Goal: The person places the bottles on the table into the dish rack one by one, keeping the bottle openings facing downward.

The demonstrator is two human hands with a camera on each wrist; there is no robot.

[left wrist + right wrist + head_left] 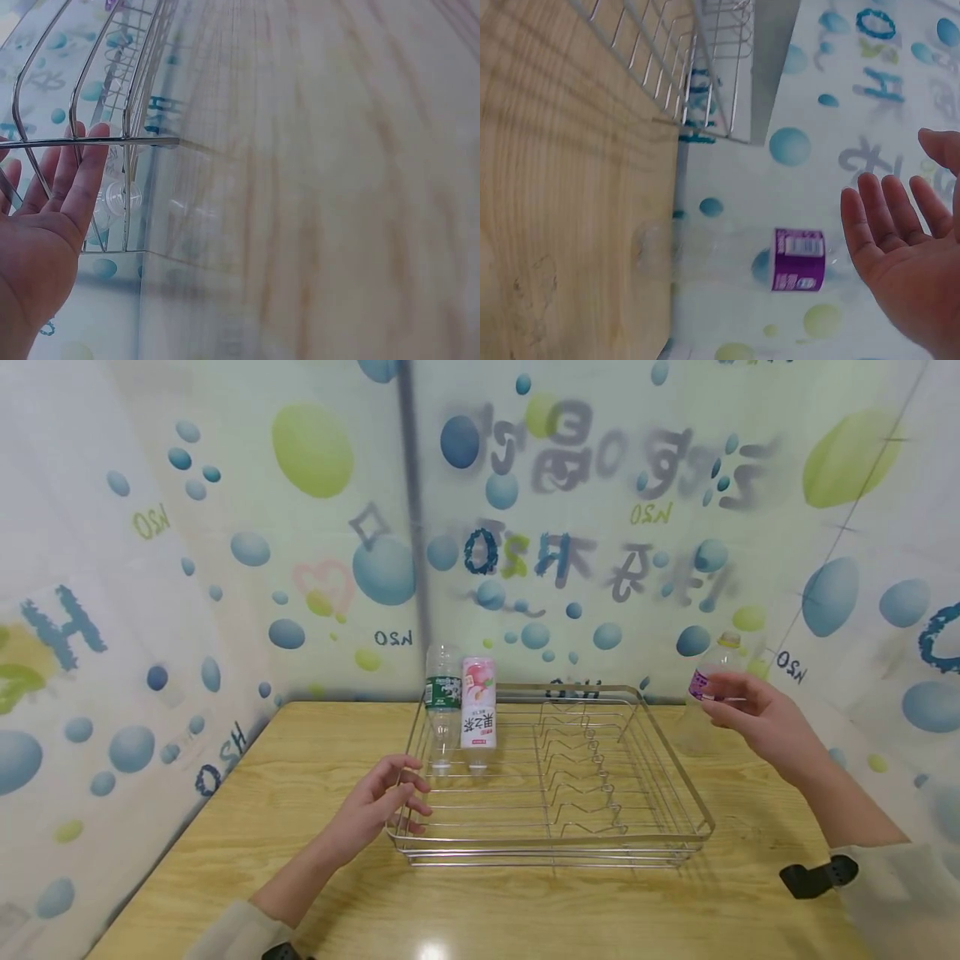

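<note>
A wire dish rack (555, 841) stands on the table. Inside it, at the back left, a clear bottle with a green label (444, 692) and a bottle with a pink peach label (478, 697) lie side by side, caps toward the front. My left hand (386, 802) is at the rack's left side, its fingers lightly bent against the wires; the left wrist view shows the fingers (86, 180) extended along them. Right of the rack, a clear bottle with a purple label (798, 259) stands upright. My right hand (757, 718) is beside it, fingers spread loosely and holding nothing.
A row of bent wire dividers (585, 768) runs along the right half of the rack. The wooden table (480, 910) extends under and around it. Printed curtains (600, 610) close off the back and both sides, right behind the table's far edge.
</note>
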